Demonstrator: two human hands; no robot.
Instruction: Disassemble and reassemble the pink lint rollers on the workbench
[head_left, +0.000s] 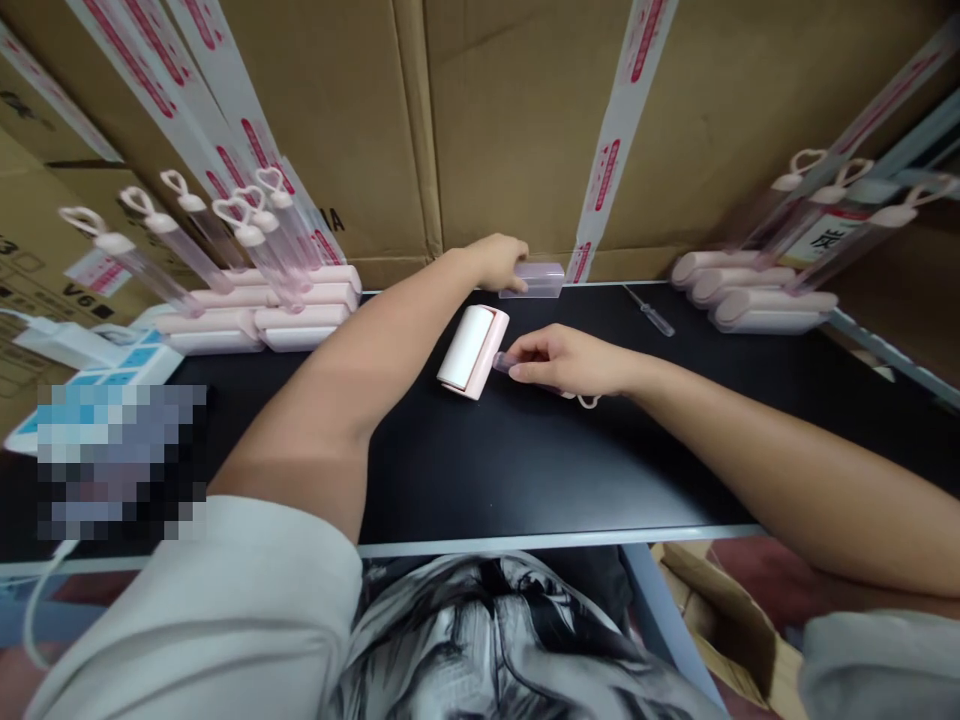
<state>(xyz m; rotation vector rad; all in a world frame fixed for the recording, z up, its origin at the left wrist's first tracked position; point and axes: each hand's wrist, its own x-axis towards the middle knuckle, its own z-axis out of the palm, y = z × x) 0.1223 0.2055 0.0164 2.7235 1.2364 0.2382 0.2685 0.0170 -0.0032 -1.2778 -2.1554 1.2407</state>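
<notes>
A pink lint roller (471, 350) with a white paper roll lies on the black table (525, 460) in the middle. My right hand (570, 360) is closed round its clear handle, just right of the roll. My left hand (499, 262) reaches to the table's far edge and grips a clear plastic cover (534, 280) that rests against the cardboard wall.
Several finished pink rollers with heart-topped handles (255, 300) are stacked at the far left, and more rollers (757, 295) at the far right. A small screwdriver (651, 312) lies right of the cover. Taped cardboard boxes (510, 120) wall the back. A white and blue device (97, 360) sits at left.
</notes>
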